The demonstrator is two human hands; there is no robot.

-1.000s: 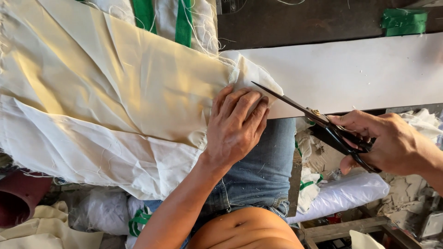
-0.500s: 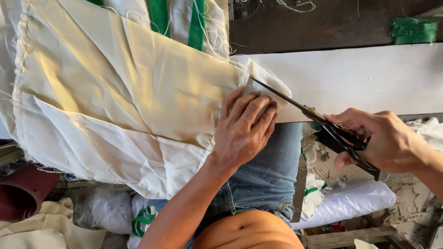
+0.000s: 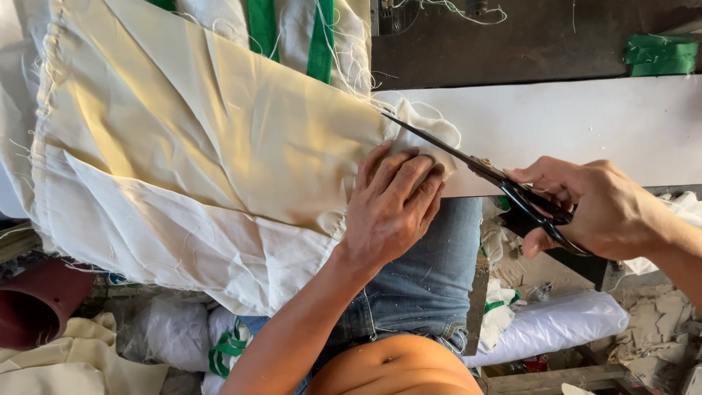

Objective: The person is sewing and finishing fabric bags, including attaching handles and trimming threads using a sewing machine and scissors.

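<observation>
A large cream cloth (image 3: 219, 153) lies across my lap and the white table (image 3: 585, 124). My left hand (image 3: 391, 208) presses flat on the cloth's right edge, fingers spread. My right hand (image 3: 596, 208) grips black-handled scissors (image 3: 482, 168), whose blades point left and up. The blade tips reach the frayed white corner of the cloth (image 3: 431, 128), just above my left fingers. The blades lie close together along the cloth's edge.
White fabric with green stripes (image 3: 292, 29) lies at the top. A green folded piece (image 3: 658, 55) sits at the far right. A white fabric roll (image 3: 556, 325), scraps, a dark red pot (image 3: 36, 300) and cream cloth (image 3: 66, 366) lie on the floor below.
The scissors have pushed further left along the cloth's edge toward the frayed corner. My left hand stays pressed on the cloth, and the whole scene has shifted slightly down in view.
</observation>
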